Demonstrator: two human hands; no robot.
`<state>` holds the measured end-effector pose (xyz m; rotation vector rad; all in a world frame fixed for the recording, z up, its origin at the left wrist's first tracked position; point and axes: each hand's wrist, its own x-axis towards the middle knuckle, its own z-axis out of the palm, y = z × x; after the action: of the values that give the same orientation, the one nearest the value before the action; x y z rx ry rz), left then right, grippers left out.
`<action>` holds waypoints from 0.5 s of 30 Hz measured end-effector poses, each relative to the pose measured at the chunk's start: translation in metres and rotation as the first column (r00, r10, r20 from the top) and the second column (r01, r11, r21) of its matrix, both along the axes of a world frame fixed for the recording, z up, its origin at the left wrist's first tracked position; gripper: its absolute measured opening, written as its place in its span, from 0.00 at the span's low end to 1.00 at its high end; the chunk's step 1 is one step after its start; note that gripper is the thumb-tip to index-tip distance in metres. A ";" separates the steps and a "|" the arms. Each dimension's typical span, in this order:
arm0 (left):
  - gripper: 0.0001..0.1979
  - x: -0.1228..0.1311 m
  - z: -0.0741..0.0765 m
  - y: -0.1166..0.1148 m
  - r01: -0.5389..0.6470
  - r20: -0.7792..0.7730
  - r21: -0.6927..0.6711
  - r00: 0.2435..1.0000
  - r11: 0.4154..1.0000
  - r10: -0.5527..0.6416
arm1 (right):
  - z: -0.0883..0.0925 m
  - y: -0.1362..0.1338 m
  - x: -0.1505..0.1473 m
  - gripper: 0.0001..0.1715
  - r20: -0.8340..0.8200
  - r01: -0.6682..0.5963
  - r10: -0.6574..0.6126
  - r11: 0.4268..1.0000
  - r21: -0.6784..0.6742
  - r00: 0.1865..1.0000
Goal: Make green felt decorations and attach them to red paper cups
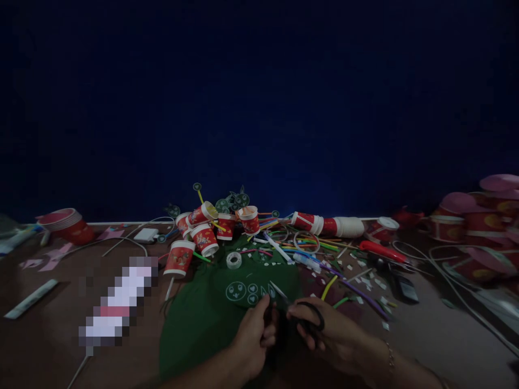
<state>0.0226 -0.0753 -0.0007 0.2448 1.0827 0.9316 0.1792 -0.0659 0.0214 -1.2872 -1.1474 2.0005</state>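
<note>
My right hand (pixel 324 337) is closed on a pair of black-handled scissors (pixel 298 313), the blades pointing up-left over a sheet of dark green paper (pixel 203 319). White-outlined round shapes (pixel 245 292) are drawn on the green sheet near the blades. My left hand (pixel 253 337) is closed beside the scissors, pinching the green paper at its near edge. Both hands sit low in the middle of the view, almost touching.
Red printed paper cups (pixel 205 237) lie in a heap behind the sheet with coloured straws (pixel 308 248), a tape roll (pixel 234 260), a red cutter (pixel 381 250) and paper scraps. Stacked cups (pixel 332 226) lie beyond. Cup stacks (pixel 482 221) stand right; a white ruler (pixel 30 298) lies left. Cables cross the brown table.
</note>
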 end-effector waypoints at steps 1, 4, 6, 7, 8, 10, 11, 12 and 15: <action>0.15 0.000 -0.001 0.001 -0.005 0.020 0.011 1.000 1.000 0.005 | 0.001 0.003 0.001 0.18 -0.002 -0.018 0.018 1.000 0.006 1.000; 0.14 -0.002 -0.003 0.001 0.039 0.089 0.057 0.995 0.998 -0.044 | 0.004 0.016 0.005 0.19 0.022 -0.089 0.089 0.996 0.027 0.996; 0.14 -0.003 -0.003 0.001 0.055 0.112 0.076 0.992 0.996 -0.063 | 0.003 0.025 0.008 0.20 0.056 -0.147 0.145 0.988 0.036 0.988; 0.14 -0.004 -0.003 0.001 0.052 0.116 0.078 0.991 0.996 -0.061 | 0.001 0.029 0.009 0.21 0.069 -0.173 0.169 0.984 0.044 0.983; 0.14 -0.004 -0.003 0.001 0.045 0.116 0.081 0.992 0.996 -0.055 | 0.000 0.033 0.010 0.21 0.079 -0.194 0.189 0.980 0.053 0.979; 0.15 -0.004 -0.003 0.002 0.028 0.116 0.089 0.993 0.996 -0.039 | -0.003 0.040 0.014 0.20 0.088 -0.231 0.225 0.971 0.061 0.970; 0.15 -0.004 -0.004 0.002 0.022 0.116 0.092 0.993 0.996 -0.033 | -0.004 0.043 0.015 0.20 0.092 -0.245 0.239 0.968 0.062 0.967; 0.15 -0.005 -0.004 0.002 0.017 0.119 0.095 0.993 0.995 -0.028 | -0.004 0.045 0.016 0.19 0.096 -0.256 0.250 0.965 0.061 0.964; 0.15 -0.005 -0.005 0.002 0.017 0.127 0.097 0.992 0.995 -0.029 | -0.004 0.048 0.018 0.18 0.100 -0.261 0.255 0.964 0.053 0.962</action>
<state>0.0179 -0.0729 -0.0057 0.2720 0.9168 0.9668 0.1969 -0.0179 0.0172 -1.2616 -1.4800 2.0826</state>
